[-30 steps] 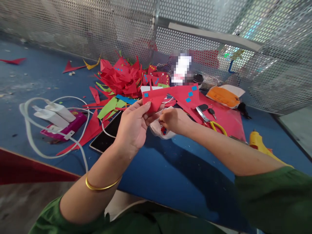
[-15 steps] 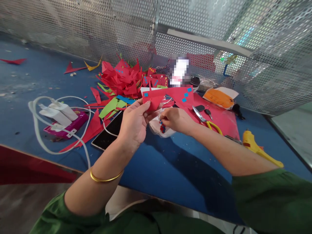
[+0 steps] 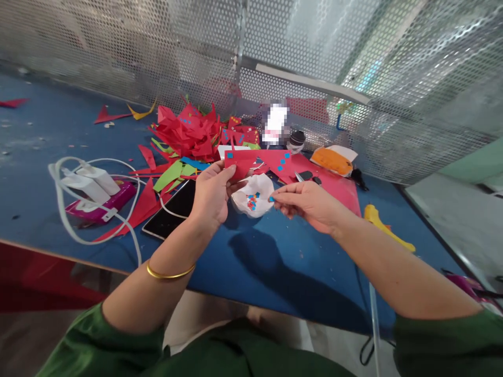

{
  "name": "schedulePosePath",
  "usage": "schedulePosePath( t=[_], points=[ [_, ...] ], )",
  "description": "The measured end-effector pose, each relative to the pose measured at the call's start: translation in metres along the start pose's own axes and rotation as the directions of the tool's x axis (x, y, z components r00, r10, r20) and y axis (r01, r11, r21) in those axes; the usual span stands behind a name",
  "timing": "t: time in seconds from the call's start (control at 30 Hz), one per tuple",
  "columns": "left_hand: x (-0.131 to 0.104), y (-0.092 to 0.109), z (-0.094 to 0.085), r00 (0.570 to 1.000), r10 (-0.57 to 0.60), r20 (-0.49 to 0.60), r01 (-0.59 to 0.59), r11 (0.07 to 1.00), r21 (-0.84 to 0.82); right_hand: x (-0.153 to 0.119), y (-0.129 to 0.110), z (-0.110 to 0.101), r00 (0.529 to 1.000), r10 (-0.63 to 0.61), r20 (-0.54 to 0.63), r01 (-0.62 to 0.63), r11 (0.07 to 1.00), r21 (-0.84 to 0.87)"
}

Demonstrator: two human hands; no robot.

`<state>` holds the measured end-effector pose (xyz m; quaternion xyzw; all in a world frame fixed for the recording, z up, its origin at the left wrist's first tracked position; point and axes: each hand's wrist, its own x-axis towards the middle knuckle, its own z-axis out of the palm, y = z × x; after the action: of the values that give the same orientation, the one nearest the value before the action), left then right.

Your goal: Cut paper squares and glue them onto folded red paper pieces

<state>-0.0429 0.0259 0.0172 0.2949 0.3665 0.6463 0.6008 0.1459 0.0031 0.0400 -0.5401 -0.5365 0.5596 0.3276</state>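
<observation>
My left hand (image 3: pixel 212 196) is closed on a piece of red paper (image 3: pixel 259 159), thumb on top and fingers beneath. Small blue squares are stuck near both ends of this paper. Below it stands a white bowl (image 3: pixel 261 188) with several tiny blue, red and orange paper bits (image 3: pixel 251 201) inside. At the bowl's right rim, my right hand (image 3: pixel 301 204) pinches a small blue paper square (image 3: pixel 271 199) between thumb and fingertips.
Behind the left hand lies a heap of cut red paper (image 3: pixel 188 131). White chargers (image 3: pixel 92 183) with a looping cable and a dark tablet (image 3: pixel 171 209) are at left. A yellow glue gun (image 3: pixel 387 228), an orange packet (image 3: pixel 332 159) and a lit phone (image 3: pixel 276 123) lie farther off.
My right hand has come out of the bowl to its right side, now pinching a blue square. The bowl's contents show. My left hand still holds the red paper. The view has shifted.
</observation>
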Motion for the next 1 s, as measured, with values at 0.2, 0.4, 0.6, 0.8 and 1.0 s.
schedulePosePath(
  t=[0.2,0.4,0.6,0.8,1.0],
  points=[
    [-0.01,-0.004,0.008,0.995,0.053,0.085,-0.058,0.997,0.054,-0.047,0.011,-0.008,0.998,-0.026,-0.064,0.032,0.994,0.108],
    [-0.033,-0.02,0.024,0.937,-0.12,0.327,0.032,0.965,0.262,-0.089,0.013,-0.022,0.777,-0.559,-0.29,0.354,0.768,-0.533],
    [-0.041,-0.031,0.038,0.836,-0.315,0.451,0.09,0.887,0.452,-0.077,0.025,-0.05,0.765,-0.585,-0.268,0.347,0.726,-0.593],
    [-0.036,-0.044,0.039,0.797,-0.369,0.479,0.069,0.843,0.534,-0.055,0.042,-0.057,0.931,-0.35,-0.106,0.296,0.891,-0.345],
    [-0.035,-0.052,0.034,0.768,-0.397,0.503,0.042,0.814,0.579,-0.051,0.053,-0.052,0.955,-0.261,-0.142,0.188,0.901,-0.392]
  ],
)
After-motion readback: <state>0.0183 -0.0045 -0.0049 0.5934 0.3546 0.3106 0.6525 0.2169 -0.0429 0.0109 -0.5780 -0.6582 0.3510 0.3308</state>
